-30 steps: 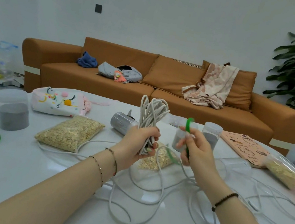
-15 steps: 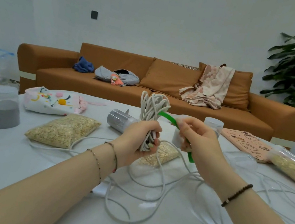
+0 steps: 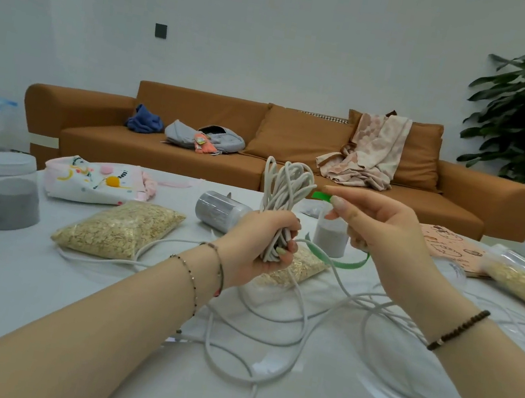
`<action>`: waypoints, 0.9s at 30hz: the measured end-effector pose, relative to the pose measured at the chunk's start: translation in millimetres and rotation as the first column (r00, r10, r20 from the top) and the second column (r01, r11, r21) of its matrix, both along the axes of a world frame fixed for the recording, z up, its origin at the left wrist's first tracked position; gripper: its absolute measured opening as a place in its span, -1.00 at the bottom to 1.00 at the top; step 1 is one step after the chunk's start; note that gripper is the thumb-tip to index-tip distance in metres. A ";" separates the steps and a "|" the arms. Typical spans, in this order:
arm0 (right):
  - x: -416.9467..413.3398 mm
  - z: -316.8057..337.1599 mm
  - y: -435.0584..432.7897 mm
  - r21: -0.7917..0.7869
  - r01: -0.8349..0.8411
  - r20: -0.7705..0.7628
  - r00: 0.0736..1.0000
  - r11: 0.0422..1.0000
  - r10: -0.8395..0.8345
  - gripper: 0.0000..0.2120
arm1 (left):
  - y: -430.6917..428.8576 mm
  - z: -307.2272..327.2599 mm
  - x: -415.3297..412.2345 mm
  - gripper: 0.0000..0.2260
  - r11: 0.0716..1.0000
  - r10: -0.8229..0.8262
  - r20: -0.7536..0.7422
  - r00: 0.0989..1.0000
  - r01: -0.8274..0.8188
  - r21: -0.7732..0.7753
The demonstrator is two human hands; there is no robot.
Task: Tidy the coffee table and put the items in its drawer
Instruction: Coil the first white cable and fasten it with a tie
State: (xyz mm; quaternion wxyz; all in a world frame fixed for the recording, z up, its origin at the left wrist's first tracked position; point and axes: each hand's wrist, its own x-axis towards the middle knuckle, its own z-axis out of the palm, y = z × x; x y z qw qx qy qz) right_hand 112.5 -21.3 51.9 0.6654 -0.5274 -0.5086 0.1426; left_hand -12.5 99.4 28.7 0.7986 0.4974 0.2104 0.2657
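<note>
Left hand [image 3: 261, 237] grips coiled cable [image 3: 285, 188]; right hand [image 3: 384, 229] pinches green strap [image 3: 322, 196].

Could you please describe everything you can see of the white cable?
The white cable is long, round and smooth, apparently plastic-coated. Part is folded into an upright bundle that the left hand grips near its lower end, loops standing above the fist. The rest lies in loose, tangled loops on the table. The right hand pinches a green strap beside the bundle.
</note>
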 end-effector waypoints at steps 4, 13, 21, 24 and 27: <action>-0.1 2.1 -1.5 0.025 -0.065 0.033 0.997 0.998 0.064 -0.72 | -2.1 2.7 -1.7 -0.89 0.999 -0.020 0.017 1.000 0.019 0.043; -1.8 -1.9 1.3 -0.073 -0.059 0.129 0.989 0.996 0.068 -0.83 | -1.7 2.7 -2.3 -0.83 0.993 -0.052 0.011 0.999 0.050 0.103; 1.2 -1.9 1.3 -0.083 0.050 0.101 0.994 0.995 -0.041 -0.91 | -14.8 5.5 1.1 -0.82 0.975 -0.078 -0.010 0.997 0.079 0.209; 2.8 -2.0 1.2 -0.114 0.038 0.073 0.997 0.993 -0.030 -0.90 | -16.1 6.3 1.1 -0.80 0.976 -0.115 0.002 0.993 0.113 0.187; 5.3 0.9 0.1 -0.110 0.010 0.056 0.998 0.994 -0.004 -0.89 | -16.2 7.5 0.5 -0.85 0.985 -0.146 0.036 0.989 0.142 0.096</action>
